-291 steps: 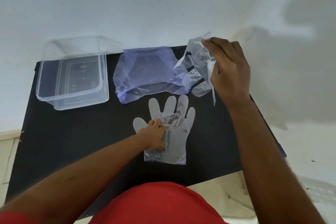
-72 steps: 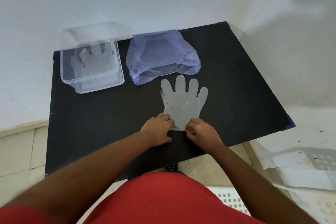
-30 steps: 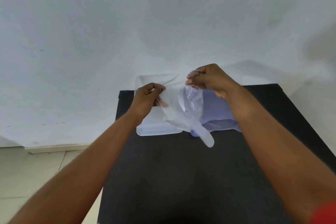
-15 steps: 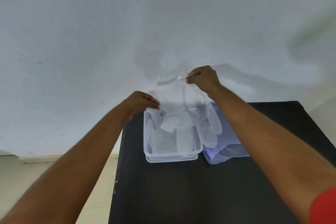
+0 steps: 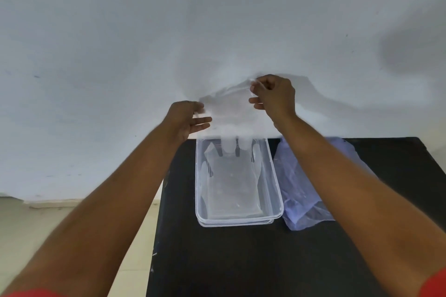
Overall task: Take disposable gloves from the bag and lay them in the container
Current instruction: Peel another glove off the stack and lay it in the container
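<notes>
A clear disposable glove [image 5: 228, 113] hangs by its cuff between my two hands, against the white wall. My left hand [image 5: 187, 118] pinches the cuff's left corner, its other fingers spread. My right hand [image 5: 275, 96] pinches the right corner a little higher. The glove's fingertips dangle at the far end of the clear plastic container [image 5: 275, 176]. Another flat glove [image 5: 231, 185] lies inside the container, fingers pointing to the wall. The bluish translucent bag [image 5: 301, 198] lies crumpled just right of the container, partly under my right forearm.
The container and bag rest on a black table [image 5: 241, 260] pushed against a white wall [image 5: 169, 31]. The table's left edge runs just left of the container, with pale floor [image 5: 36, 229] beyond it.
Both hands lifted the glove off the table and carried it over the container. In the last half second they moved farther toward the wall, so the glove's fingers now hang at the container's far end.
</notes>
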